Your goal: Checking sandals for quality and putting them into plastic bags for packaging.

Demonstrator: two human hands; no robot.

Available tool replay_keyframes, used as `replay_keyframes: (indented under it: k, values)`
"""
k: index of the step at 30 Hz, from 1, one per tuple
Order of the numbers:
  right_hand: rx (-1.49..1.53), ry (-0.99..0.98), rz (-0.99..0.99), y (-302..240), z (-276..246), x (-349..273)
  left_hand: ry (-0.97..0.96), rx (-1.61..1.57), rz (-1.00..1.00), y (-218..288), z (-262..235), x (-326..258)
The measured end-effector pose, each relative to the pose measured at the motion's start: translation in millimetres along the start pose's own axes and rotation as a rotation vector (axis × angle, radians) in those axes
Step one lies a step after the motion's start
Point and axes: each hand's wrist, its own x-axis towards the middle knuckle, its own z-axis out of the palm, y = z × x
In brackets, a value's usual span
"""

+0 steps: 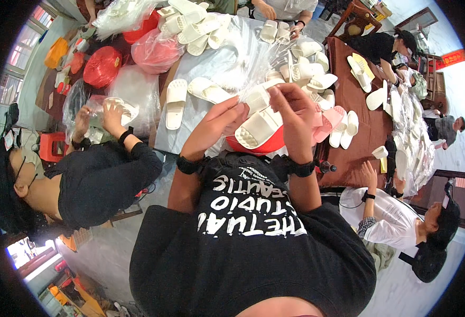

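Both your left hand (217, 124) and right hand (298, 121) angle inward, flanking the cream slippers (261, 128). Your fingers (296, 95) are curled; I can't tell whether they grip anything.

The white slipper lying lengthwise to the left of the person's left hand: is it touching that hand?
Apart. The head view shows a strip of grey table covering between the white slipper and the left hand.

Tabletop (195, 67) seems passable between 2 slippers (176, 103) and far pile (205, 27).
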Motion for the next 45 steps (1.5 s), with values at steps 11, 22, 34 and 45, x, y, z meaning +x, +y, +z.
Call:
replay_keyframes:
  k: [11,22,34,45]
  values:
    - [0.225,0.362,-0.148,-6.6,-62.3,17.2,-0.052,0.060,-0.032,-2.7,-20.2,-1.1]
    - [0.400,0.663,-0.243,-7.4,-164.1,13.1,0.130,0.073,0.028,-2.0,-70.0,-11.3]
    - [0.498,0.594,-0.115,27.2,-196.4,0.4,0.245,-0.417,0.327,-8.4,-110.3,8.6]
    - [0.448,0.639,-0.037,35.4,-210.9,-6.6,0.505,-0.133,-0.014,-39.3,-161.8,27.0]
